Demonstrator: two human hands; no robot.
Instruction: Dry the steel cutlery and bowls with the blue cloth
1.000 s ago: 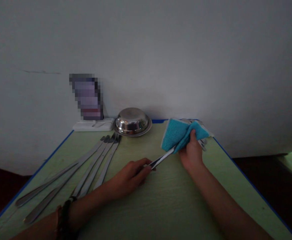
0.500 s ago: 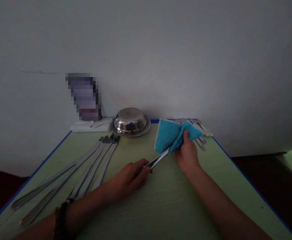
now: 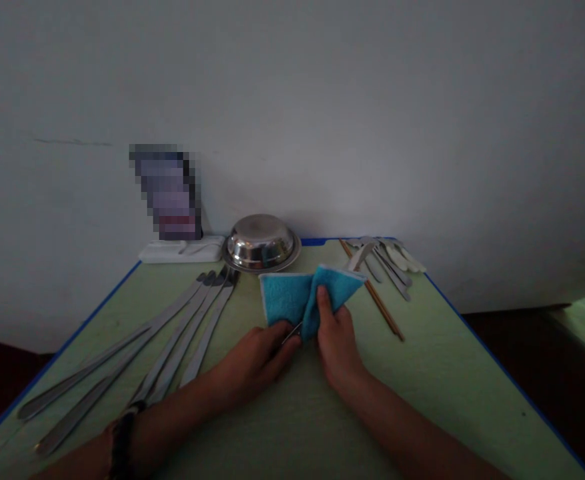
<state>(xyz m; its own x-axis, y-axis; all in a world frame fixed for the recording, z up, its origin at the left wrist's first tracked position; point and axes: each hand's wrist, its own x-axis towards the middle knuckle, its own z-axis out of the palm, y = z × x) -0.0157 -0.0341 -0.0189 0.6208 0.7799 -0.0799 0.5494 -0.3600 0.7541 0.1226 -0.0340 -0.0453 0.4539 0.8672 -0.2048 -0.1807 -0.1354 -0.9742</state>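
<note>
A metal table knife (image 3: 361,256) slants up to the right over the table's middle. Its handle end is pinched between the thumb and fingers of my left hand (image 3: 262,360). My right hand (image 3: 336,337) is closed on a blue cloth (image 3: 287,297), thumb on top, with the cloth folded around the knife's middle. The blade's rounded end shows past the cloth's upper right edge, while the middle is hidden inside the folds. My two hands are close together. Brown chopsticks (image 3: 385,310) lie just right of my right hand.
Several long metal utensils (image 3: 172,353) lie fanned out at the left. An upturned steel bowl (image 3: 262,243) stands at the back, beside a blurred phone (image 3: 169,193) on a white stand (image 3: 182,250). Metal and white-handled cutlery (image 3: 397,267) lies back right, near the wall.
My right hand and the cloth have slid down the knife towards my left hand, leftward and nearer me. The blade's end and the chopsticks now show. My left hand has hardly moved.
</note>
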